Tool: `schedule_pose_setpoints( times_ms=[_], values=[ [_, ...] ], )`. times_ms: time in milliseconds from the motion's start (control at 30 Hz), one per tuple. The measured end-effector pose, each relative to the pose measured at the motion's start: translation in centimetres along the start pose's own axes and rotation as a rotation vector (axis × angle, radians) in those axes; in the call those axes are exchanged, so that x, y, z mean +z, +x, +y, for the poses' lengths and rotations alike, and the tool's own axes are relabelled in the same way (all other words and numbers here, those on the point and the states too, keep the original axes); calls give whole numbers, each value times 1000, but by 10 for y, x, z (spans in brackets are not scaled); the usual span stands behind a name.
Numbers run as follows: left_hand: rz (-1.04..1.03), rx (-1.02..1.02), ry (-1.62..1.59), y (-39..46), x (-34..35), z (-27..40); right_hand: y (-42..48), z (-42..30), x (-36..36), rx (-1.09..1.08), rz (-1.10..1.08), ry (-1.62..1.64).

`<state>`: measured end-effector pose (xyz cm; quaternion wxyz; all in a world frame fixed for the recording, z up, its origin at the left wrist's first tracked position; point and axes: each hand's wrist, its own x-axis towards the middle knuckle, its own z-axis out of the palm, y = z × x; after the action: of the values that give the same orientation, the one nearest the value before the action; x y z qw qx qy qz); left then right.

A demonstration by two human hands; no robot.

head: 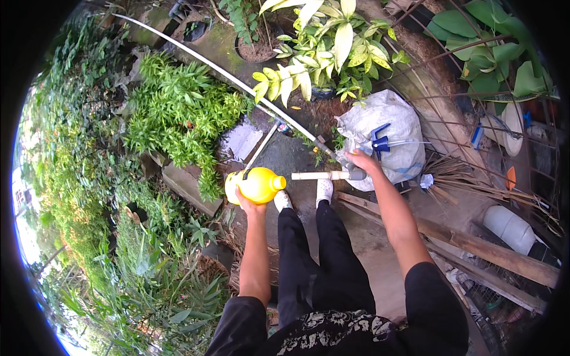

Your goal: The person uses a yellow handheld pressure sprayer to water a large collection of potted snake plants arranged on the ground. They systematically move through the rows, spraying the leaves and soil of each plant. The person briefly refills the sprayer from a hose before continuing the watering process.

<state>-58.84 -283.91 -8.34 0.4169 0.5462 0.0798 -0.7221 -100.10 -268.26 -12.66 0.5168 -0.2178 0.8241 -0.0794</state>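
My left hand (252,204) grips a yellow plastic sprayer bottle (254,184) from below. The bottle lies on its side in the air, its neck pointing right with no spray head on it. In my right hand (366,161) is a dark blue trigger spray head (381,143), whose thin pale dip tube (409,142) sticks out to the right. Beneath that hand runs a PVC pipe (318,175) with a grey elbow fitting (356,173). Behind the spray head, a stuffed white woven sack (396,115) rests on the ground.
A long white pipe (213,66) crosses the ground ahead. Leafy green plants (182,115) fill the left side, and a variegated shrub (334,49) stands ahead. Wooden planks (485,249) lie on the right, below a rusty wire grid (472,93). A black pot (256,49) holds a plant.
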Motion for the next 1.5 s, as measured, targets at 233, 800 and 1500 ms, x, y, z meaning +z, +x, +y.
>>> schedule_pose_setpoints(
  times_ms=[233, 800, 1500],
  values=[
    [-131, -46, 111, -6, 40, -17, 13, 10, 8, 99, -104, 99],
    [-103, -162, 219, -14, 73, -35, 26, 58, 33, -132, 172, 662],
    [-171, -48, 133, -1, 57, -26, 4, 49, 20, -140, 206, 831]
  ],
)
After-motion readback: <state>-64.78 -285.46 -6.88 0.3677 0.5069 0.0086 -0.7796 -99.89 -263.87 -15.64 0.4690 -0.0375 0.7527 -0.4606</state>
